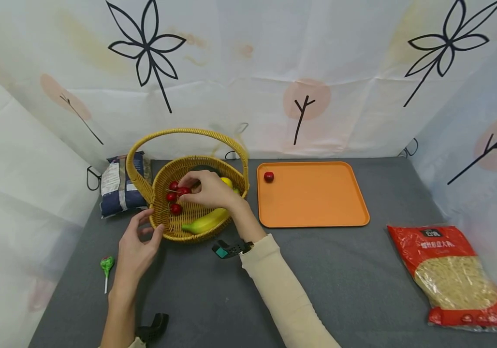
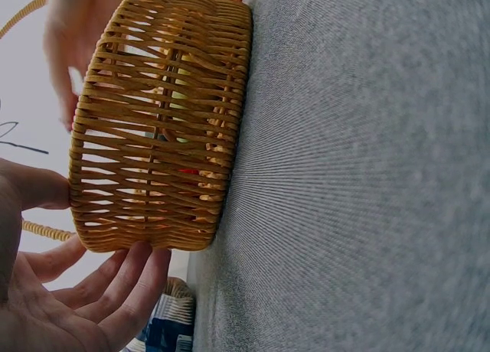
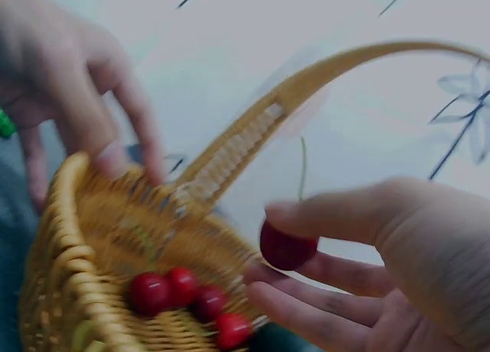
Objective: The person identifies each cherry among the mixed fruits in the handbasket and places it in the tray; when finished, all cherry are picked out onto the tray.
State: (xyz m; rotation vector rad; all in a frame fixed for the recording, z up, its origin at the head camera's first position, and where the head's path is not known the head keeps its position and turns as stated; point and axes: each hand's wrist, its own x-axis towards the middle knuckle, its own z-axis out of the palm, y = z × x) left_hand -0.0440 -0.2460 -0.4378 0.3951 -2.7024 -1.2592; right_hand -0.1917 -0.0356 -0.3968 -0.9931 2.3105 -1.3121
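While the left hand [image 1: 137,246] curls its spread fingers and thumb round the rim of a yellow woven basket [image 1: 192,212], the right hand [image 1: 209,188] pinches a glossy, dark red cherry [image 3: 289,245] between thumb and fingers, just above the basket's inside. The basket, round with a tall arched handle, stands by the bench's far edge, left of the middle; a smooth banana [image 1: 207,221] lies in it.

Right of it, along that edge, sits a flat orange tray [image 1: 314,193] with rounded corners. Near the bench's right edge lies a shiny red bag [image 1: 453,280], its pale contents behind a clear window; it bears white Chinese characters too small for me to read surely.

Only the right wrist view shows the held cherry's thin stem plainly, with four cherries [image 3: 149,293] below; the left wrist view alone reveals the gaps in the outer weave.
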